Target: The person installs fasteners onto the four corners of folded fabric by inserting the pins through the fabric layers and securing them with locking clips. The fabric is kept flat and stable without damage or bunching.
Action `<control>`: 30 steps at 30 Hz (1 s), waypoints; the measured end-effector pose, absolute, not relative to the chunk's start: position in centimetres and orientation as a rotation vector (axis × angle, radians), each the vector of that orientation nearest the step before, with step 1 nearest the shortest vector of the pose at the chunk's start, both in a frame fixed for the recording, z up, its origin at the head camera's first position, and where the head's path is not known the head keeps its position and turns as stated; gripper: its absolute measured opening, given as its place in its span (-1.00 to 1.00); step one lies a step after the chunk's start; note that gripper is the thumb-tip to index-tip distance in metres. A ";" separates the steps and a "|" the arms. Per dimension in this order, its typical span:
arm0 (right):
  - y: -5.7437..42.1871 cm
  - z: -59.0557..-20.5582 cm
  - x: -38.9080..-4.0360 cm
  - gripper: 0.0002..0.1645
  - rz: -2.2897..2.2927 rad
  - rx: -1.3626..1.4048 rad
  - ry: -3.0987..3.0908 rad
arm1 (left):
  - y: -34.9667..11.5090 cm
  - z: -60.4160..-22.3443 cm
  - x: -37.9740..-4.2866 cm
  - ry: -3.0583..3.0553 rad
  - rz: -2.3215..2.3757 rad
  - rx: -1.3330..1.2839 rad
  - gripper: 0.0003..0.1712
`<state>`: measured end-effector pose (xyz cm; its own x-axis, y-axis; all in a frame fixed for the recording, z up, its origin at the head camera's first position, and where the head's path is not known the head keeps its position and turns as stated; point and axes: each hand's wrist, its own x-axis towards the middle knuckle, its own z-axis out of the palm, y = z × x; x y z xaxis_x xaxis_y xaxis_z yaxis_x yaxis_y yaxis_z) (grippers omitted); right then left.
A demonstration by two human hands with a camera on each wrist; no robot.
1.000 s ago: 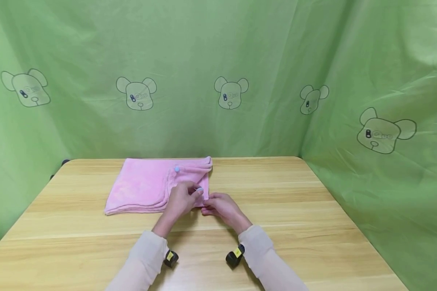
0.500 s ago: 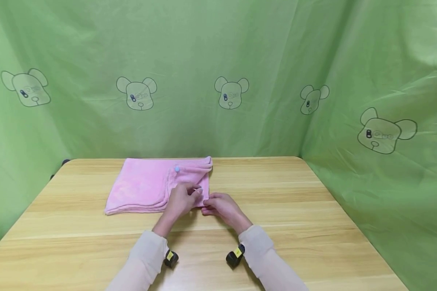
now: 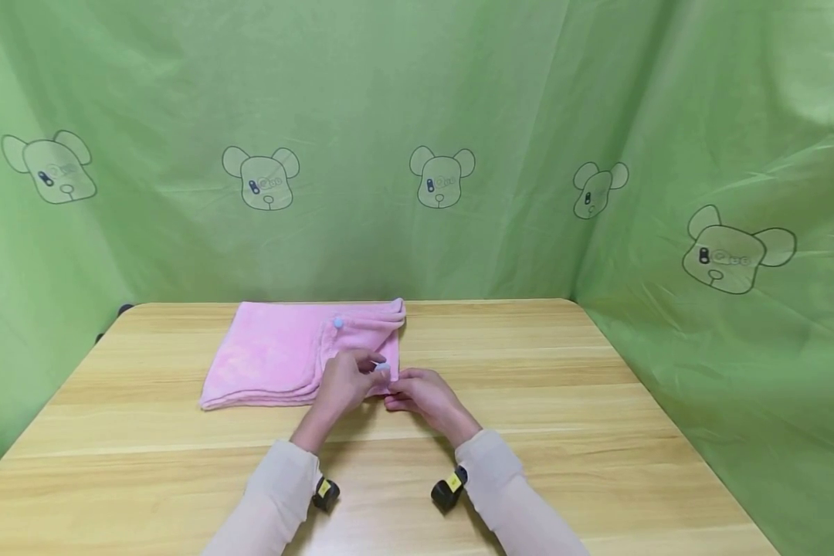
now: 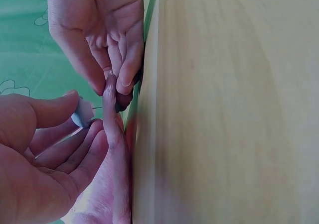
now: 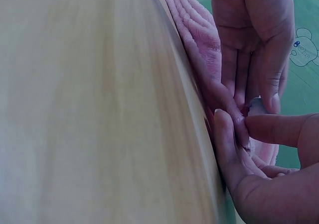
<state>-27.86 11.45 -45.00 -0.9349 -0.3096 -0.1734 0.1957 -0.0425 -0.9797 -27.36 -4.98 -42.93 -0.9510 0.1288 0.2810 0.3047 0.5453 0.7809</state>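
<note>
A folded pink fleece cloth (image 3: 267, 347) lies toward the back left of the table. My left hand (image 3: 347, 378) is over its near right corner, pinching a pin with a pale blue-and-white head (image 4: 82, 113) between thumb and fingers. The pin's thin needle points at the fabric edge in the left wrist view; whether its tip has entered the cloth I cannot tell. My right hand (image 3: 431, 398) pinches that corner, thumb on one side and fingers on the other. A second round light blue head (image 3: 338, 323) sits on the cloth farther back.
The wooden table (image 3: 563, 432) extends in front and to the right of the cloth. Green curtains (image 3: 514, 232) with printed bear heads hang behind and on both sides. Black cameras (image 3: 327, 494) are worn at both wrists.
The pin's head has shifted and tilted slightly toward the near corner in my left fingers. My right hand and the cloth look the same.
</note>
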 end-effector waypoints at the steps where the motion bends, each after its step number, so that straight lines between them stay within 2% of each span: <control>1: 11.5 -45.0 -27.8 -0.74 -2.047 -0.120 1.895 | -5.0 -42.9 -27.3 -2.597 -1.354 -0.366 -0.80; 9: 11.4 -44.9 -27.8 -0.72 -2.048 -0.103 1.896 | -4.9 -42.7 -27.4 -2.658 -1.289 -0.348 -0.83; 18: 11.5 -44.7 -27.8 -0.49 -2.054 -0.097 1.855 | -4.9 -42.6 -27.4 -2.698 -1.324 -0.339 -0.84; 30: 11.4 -44.8 -27.7 -0.57 -2.082 -0.100 1.851 | -5.0 -42.6 -27.5 -2.715 -1.311 -0.352 -0.88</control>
<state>-27.67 11.41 -44.81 -0.9355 -0.3051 -0.1783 0.2127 -0.0833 -0.9736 -27.54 -5.01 -42.58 -0.9675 0.1608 0.1950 0.2528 0.6013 0.7580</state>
